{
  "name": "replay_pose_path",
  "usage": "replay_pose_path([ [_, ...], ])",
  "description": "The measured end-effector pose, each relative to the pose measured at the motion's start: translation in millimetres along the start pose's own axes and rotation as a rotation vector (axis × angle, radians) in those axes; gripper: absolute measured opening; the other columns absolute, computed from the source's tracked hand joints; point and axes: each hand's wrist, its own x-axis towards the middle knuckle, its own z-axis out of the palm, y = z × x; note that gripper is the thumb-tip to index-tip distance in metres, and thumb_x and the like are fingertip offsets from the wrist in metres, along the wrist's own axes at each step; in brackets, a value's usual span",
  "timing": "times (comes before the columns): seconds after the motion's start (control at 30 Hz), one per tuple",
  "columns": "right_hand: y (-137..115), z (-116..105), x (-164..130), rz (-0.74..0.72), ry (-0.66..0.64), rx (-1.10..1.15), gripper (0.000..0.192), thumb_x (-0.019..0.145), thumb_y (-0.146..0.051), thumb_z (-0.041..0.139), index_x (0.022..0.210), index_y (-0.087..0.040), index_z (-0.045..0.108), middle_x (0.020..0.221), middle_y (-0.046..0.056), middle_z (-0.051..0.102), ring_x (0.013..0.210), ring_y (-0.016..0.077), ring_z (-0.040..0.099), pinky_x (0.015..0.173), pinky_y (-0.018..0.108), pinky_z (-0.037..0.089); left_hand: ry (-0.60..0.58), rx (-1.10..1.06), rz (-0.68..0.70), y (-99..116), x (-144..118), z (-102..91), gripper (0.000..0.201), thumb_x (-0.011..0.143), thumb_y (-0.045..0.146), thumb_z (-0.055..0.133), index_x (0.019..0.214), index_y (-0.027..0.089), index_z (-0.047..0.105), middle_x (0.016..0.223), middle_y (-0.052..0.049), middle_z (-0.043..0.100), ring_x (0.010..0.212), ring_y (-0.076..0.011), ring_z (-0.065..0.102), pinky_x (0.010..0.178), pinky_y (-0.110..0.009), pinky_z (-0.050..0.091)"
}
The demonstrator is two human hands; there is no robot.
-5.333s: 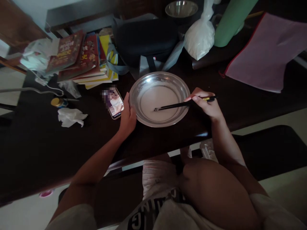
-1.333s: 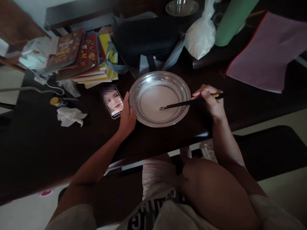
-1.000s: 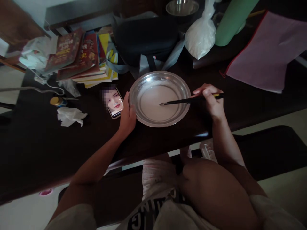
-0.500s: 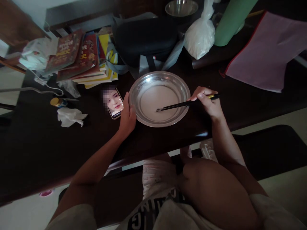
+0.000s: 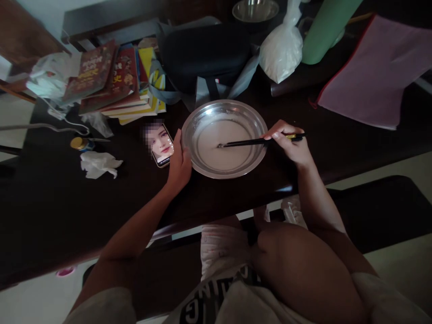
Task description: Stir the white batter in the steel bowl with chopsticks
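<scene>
A round metal basin stands on the dark table with a milky white liquid inside. My left hand grips the basin's left rim, its fingers along the outer wall. In my right hand is a pair of black chopsticks, held near their gold-marked upper ends. Their tips dip into the liquid around the middle of the basin. A lit phone lies just left of the basin, partly behind my left hand.
Books are stacked at the back left, beside a black case. A tied bag of white powder, a green cylinder and a pinkish cloth lie back right. Crumpled tissue and a small gold-lidded jar sit left.
The chopstick tips have shifted slightly away from me and leftward through the liquid, with my right hand moving a little along. My left hand and the basin stay put.
</scene>
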Motion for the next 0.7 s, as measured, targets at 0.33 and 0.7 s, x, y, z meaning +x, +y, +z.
replay_pose_path([
  [0.33, -1.8, 0.5, -0.6, -0.014, -0.006, 0.001, 0.025, 0.089, -0.051, 0.068, 0.078, -0.030, 0.076, 0.079, 0.002, 0.074, 0.084, 0.0209, 0.073, 0.081, 0.040, 0.058, 0.010, -0.020, -0.016, 2.9, -1.0, 0.3, 0.066, 0.097, 0.059, 0.049, 0.154, 0.029, 0.038, 0.167, -0.005, 0.032, 0.156, -0.0269, 0.028, 0.131, -0.046, 0.015],
  [0.7, -2.4, 0.4, 0.3, -0.044, -0.021, 0.004, 0.020, 0.091, -0.044, 0.068, 0.081, -0.031, 0.079, 0.080, 0.001, 0.075, 0.083, 0.0193, 0.071, 0.079, 0.038, 0.054, 0.001, -0.011, -0.034, 5.0, -1.2, -0.3, 0.068, 0.097, 0.060, 0.048, 0.155, 0.027, 0.037, 0.167, -0.008, 0.032, 0.156, -0.0281, 0.027, 0.131, -0.047, 0.014],
])
